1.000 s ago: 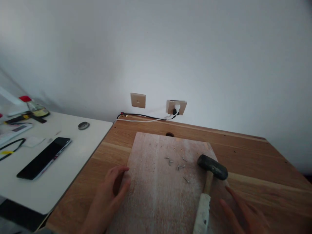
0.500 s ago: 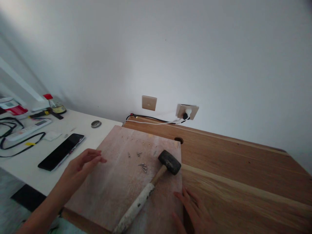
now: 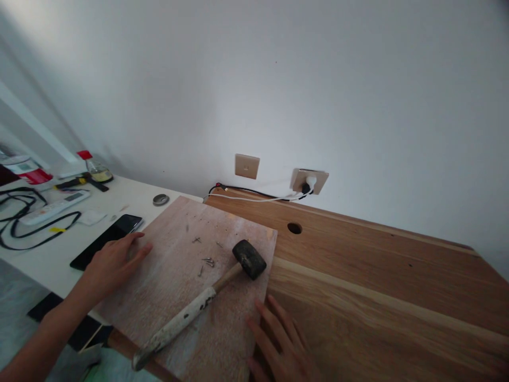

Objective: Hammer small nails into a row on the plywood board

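A flat, pinkish wooden board [image 3: 153,281] lies slanted in front of me. Across it rests a mallet [image 3: 186,316] with a black head and a worn white-and-wood handle, its handle end overhanging the near edge. Several small nails [image 3: 209,261] lie loose beyond the handle, and a row of tiny holes runs near the far edge. My left hand [image 3: 113,262] is at the board's left edge, thumb and fingers apart. My right hand [image 3: 280,339] has its fingers spread against the right edge. Neither hand touches the mallet.
The board spans a white table [image 3: 139,199] and a wooden desktop [image 3: 358,276] with a cable hole [image 3: 295,228]. On the left are a phone [image 3: 107,240], a tape roll [image 3: 160,199], a white remote [image 3: 55,207], looped black cable and a red-capped bottle [image 3: 95,168]. Plugged cables run along the wall.
The board has slid left with the mallet and nails on it, uncovering more desktop around the cable hole. Both hands have moved left with it, and my left hand now overlaps the phone.
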The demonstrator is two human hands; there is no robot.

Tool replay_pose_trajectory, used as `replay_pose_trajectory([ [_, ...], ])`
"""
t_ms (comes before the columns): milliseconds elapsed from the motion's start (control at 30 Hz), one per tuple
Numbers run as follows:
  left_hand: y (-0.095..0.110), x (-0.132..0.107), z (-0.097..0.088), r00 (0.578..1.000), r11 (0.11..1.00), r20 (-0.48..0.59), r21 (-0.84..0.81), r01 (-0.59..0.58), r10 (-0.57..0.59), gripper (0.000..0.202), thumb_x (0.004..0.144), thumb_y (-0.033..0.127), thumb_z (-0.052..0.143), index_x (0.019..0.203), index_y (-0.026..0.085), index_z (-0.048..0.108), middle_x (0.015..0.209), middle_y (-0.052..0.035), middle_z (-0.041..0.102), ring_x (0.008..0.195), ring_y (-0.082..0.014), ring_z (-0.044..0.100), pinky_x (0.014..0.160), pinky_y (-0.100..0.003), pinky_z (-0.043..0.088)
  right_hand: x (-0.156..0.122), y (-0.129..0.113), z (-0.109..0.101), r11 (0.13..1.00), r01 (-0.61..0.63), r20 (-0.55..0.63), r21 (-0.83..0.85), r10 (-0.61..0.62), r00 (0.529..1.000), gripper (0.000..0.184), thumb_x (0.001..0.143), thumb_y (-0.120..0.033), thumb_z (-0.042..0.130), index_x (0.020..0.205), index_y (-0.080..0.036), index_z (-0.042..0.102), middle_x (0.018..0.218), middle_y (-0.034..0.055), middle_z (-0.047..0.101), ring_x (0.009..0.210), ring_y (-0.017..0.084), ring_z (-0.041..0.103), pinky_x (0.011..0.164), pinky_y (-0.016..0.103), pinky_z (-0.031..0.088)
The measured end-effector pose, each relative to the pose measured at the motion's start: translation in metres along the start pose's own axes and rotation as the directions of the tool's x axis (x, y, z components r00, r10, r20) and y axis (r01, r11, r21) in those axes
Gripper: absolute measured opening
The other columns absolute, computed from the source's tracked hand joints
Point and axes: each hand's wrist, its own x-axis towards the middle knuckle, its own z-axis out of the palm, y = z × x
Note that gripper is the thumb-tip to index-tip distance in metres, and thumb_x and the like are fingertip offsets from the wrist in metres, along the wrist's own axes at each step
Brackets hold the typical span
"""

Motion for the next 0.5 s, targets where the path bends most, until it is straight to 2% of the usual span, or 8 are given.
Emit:
replay_pose_trajectory([
  [100,0.004,0.000,-0.001,0.999,0.998,-0.052,0.058,-0.005,0.008,0.051,0.089,0.063,0.048,0.120,0.028,0.067,0.106,-0.0074,0.077,0.105,-0.0397,0.070,0.088,-0.057,0.054,0.005,0.000,-0.004,1.000,-0.012,0.016,-0.011,0.012,1.000,0.051,0.094,-0.047,0.069,0.139,-0.023,0.067,0.146,0.0074,0.068,0.126,0.038,0.069,0.089,0.047,0.064],
  [167,0.005,0.003,-0.002,0.997,0.998,-0.073,0.063,0.018,-0.013,0.048,0.089,0.061,0.051,0.120,0.027,0.066,0.100,-0.0037,0.076,0.097,-0.0360,0.070,0.083,-0.051,0.053,0.010,0.001,-0.008,0.999,-0.048,-0.001,-0.004,0.048,0.999,0.047,0.096,-0.048,0.067,0.136,-0.023,0.069,0.143,0.0032,0.070,0.123,0.037,0.070,0.089,0.046,0.063],
  [333,0.011,0.009,0.000,0.995,0.999,-0.096,0.033,0.004,-0.001,0.050,0.088,0.062,0.051,0.113,0.023,0.068,0.090,-0.0071,0.075,0.086,-0.0338,0.068,0.077,-0.047,0.050,0.016,0.002,-0.019,0.996,-0.085,-0.038,0.008,0.085,0.996,0.040,0.099,-0.046,0.063,0.131,-0.024,0.072,0.140,-0.0009,0.072,0.122,0.034,0.070,0.092,0.047,0.062],
  [433,0.028,0.002,0.001,0.999,0.999,-0.015,0.036,0.030,-0.029,0.053,0.093,0.060,0.043,0.115,0.019,0.067,0.095,-0.0103,0.075,0.091,-0.0354,0.070,0.082,-0.048,0.053,0.007,0.009,-0.025,0.992,-0.126,0.016,0.012,0.126,0.992,0.034,0.101,-0.040,0.061,0.128,-0.022,0.073,0.135,0.0014,0.075,0.123,0.035,0.070,0.093,0.049,0.062],
  [500,0.046,-0.007,0.002,1.000,0.999,0.018,0.049,0.006,-0.007,0.053,0.094,0.060,0.041,0.117,0.020,0.067,0.099,-0.0120,0.076,0.099,-0.0380,0.070,0.088,-0.052,0.054,-0.008,0.018,-0.030,0.987,-0.160,0.070,-0.018,0.161,0.984,0.032,0.102,-0.034,0.058,0.127,-0.020,0.073,0.132,0.0034,0.077,0.124,0.034,0.069,0.092,0.048,0.064],
])
